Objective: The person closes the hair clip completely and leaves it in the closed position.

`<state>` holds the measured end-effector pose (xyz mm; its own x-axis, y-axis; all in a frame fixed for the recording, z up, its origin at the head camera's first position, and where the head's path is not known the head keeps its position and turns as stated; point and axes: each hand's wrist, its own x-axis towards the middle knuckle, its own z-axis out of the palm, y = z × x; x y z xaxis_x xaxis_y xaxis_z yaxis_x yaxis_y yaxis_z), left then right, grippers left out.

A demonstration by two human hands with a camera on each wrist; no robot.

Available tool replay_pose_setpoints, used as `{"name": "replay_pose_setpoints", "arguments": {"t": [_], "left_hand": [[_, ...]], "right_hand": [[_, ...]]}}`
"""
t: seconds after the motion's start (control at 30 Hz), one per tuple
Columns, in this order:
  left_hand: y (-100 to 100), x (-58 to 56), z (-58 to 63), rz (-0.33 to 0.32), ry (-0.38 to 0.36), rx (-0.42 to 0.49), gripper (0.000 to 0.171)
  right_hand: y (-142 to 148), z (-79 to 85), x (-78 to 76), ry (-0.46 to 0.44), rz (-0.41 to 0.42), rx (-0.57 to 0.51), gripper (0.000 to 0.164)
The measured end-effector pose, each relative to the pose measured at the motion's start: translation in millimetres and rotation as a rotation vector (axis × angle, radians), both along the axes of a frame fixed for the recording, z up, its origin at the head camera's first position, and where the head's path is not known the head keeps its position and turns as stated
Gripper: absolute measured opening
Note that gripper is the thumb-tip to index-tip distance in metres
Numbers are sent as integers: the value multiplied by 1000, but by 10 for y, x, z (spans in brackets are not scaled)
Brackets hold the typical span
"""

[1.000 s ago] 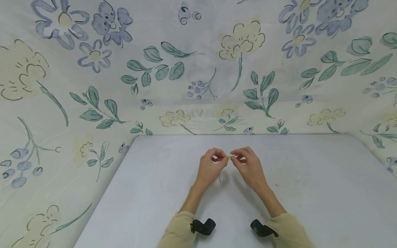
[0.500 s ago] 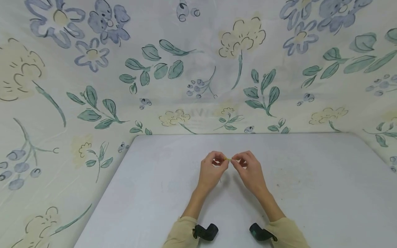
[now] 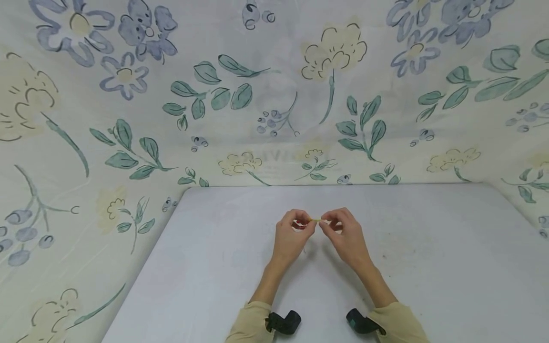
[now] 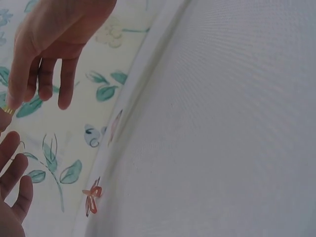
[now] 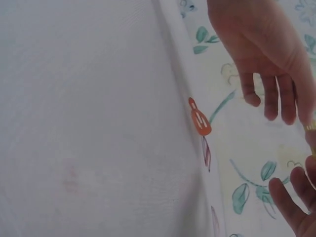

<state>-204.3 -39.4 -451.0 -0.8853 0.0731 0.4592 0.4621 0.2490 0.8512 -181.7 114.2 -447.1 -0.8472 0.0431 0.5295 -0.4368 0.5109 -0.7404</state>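
A small, thin yellow thing (image 3: pixel 316 220) bridges the fingertips of both hands above the white table. My left hand (image 3: pixel 290 240) pinches one end between thumb and fingers. The other end is pinched by my right hand (image 3: pixel 347 238), its remaining fingers bent loosely. In the right wrist view the yellow piece (image 5: pixel 310 126) has fine ridges; its kind cannot be told. Something red (image 3: pixel 298 225) shows inside the curl of the left fingers, mostly hidden. An orange looped shape (image 4: pixel 93 195) appears by the table edge in the left wrist view, and an orange slotted shape (image 5: pixel 201 121) in the right.
The white tabletop (image 3: pixel 214 267) spreads around both hands, with small specks (image 3: pixel 384 256) to the right. Floral cloth (image 3: pixel 274 95) stands behind the table and along its left side. Black wrist cameras (image 3: pixel 283 322) sit at the beige sleeves (image 3: pixel 250 324).
Compared with one second ago, both hands sit slightly lower in the head view and nearer each other, with less yellow showing between them. The pinch grips persist.
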Motion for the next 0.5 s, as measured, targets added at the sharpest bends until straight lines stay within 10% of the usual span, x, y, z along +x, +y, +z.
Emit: {"name": "replay_pose_setpoints", "arguments": {"t": [0.5], "left_hand": [[68,45,56,27,36,-27,10]], "right_hand": [[8,65,7,43,-45,-8,12]]}}
